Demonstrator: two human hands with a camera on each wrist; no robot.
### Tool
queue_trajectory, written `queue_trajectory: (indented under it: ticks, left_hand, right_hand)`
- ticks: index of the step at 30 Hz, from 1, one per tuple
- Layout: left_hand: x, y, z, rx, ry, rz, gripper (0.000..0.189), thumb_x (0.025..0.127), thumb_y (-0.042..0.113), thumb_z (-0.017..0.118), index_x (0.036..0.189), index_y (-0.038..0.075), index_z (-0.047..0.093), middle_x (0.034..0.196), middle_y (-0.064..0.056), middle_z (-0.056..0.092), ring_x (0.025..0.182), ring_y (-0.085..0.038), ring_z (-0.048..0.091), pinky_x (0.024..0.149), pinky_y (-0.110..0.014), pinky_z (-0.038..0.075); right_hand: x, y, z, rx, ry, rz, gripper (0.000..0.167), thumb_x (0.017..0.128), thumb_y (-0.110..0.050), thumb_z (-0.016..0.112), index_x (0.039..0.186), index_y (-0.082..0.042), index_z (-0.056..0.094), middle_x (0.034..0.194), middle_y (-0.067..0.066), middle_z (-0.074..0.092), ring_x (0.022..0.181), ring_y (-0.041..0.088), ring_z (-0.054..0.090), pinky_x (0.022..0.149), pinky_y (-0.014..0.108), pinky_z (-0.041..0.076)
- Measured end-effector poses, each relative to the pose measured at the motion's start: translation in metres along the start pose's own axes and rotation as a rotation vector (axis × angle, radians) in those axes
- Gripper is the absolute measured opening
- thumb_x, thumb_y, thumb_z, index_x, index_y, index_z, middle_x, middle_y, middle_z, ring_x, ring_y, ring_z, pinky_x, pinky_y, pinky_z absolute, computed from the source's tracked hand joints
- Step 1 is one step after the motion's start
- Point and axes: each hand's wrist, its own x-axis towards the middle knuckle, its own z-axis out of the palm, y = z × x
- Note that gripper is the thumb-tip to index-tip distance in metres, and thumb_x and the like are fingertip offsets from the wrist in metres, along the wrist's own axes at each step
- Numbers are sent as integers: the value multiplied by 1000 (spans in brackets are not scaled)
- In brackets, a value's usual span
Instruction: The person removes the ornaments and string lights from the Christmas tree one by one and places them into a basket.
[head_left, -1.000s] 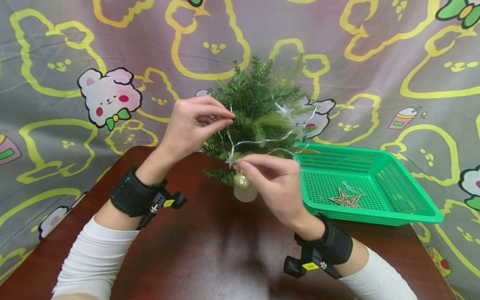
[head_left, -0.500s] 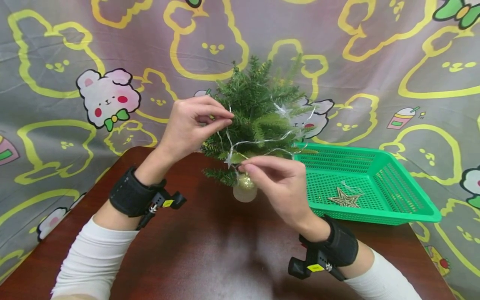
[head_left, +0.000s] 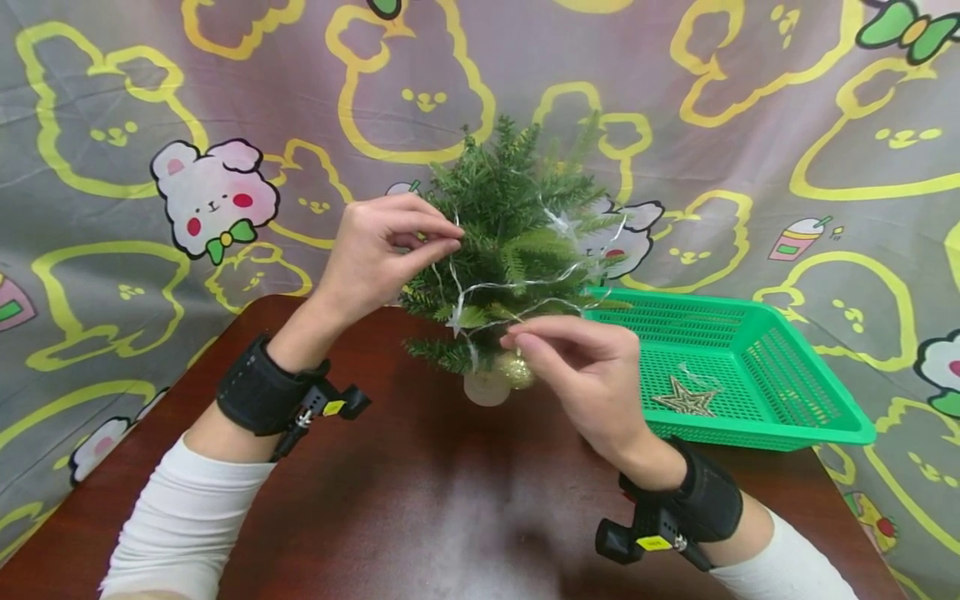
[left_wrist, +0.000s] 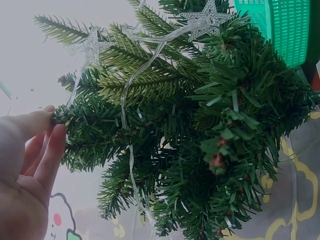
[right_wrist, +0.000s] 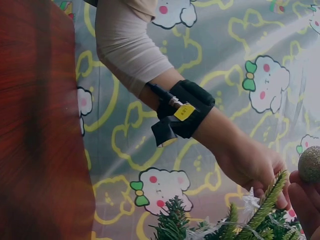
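Observation:
A small artificial Christmas tree (head_left: pixel 498 200) stands on the table, wound with clear string lights bearing star covers (left_wrist: pixel 206 21). My left hand (head_left: pixel 378 254) pinches the tip of a branch (left_wrist: pixel 67 117) on the tree's left side between thumb and fingers. Low at the tree's front, my right hand (head_left: pixel 588 375) pinches the top of a glittery gold ball ornament (head_left: pixel 516 372). The ball hangs just under those fingertips, partly in front of the pale round tree base (head_left: pixel 483 392). In the right wrist view, the gold ball (right_wrist: pixel 311 164) shows at the right edge beside the fingers.
A green plastic basket (head_left: pixel 840 429) stands right of the tree, holding a gold star ornament (head_left: pixel 686 398) and a bit of clear thread. The dark brown table (head_left: pixel 360 500) runs up to a patterned cloth backdrop (head_left: pixel 300 92).
My right hand has drawn to the right with the gold ball, which now sits to the right of the base's middle. The left hand keeps its pinch on the branch.

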Motion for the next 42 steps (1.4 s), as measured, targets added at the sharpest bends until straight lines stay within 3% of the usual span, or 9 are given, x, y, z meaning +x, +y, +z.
queue_trajectory:
  ticks: [12,22,31,42]
  left_hand:
    - [-1,-1,0,0,4,-2,9,85,9,77,93,10,81,90,-2,74,75,-2,64,68,-11,53]
    - [-2,-2,-1,4,7,-11,9,85,7,77,94,9,80,91,-3,75,76,-2,65,68,-12,54]
    - [-3,-3,0,0,14,-16,9,85,8,77,94,9,80,92,-3,75,77,-4,67,69,-12,55]
    - [-4,-3,0,6,28,-10,9,85,8,78,93,8,80,91,-3,75,75,-2,66,68,-12,55]
  right_hand:
    - [-3,-9,-14,-13,20,0,14,88,12,63,94,6,74,89,0,77,76,12,72,52,21,43]
    - [-10,-9,-25,9,54,22,16,85,16,62,93,9,73,88,2,77,79,13,73,62,17,54]
    - [-17,-8,-38,-32,64,38,16,87,16,61,95,8,73,90,1,77,74,10,71,42,24,28]
    - [-20,-5,-53,-65,117,45,16,87,16,61,95,9,73,89,2,77,58,6,60,42,24,33]
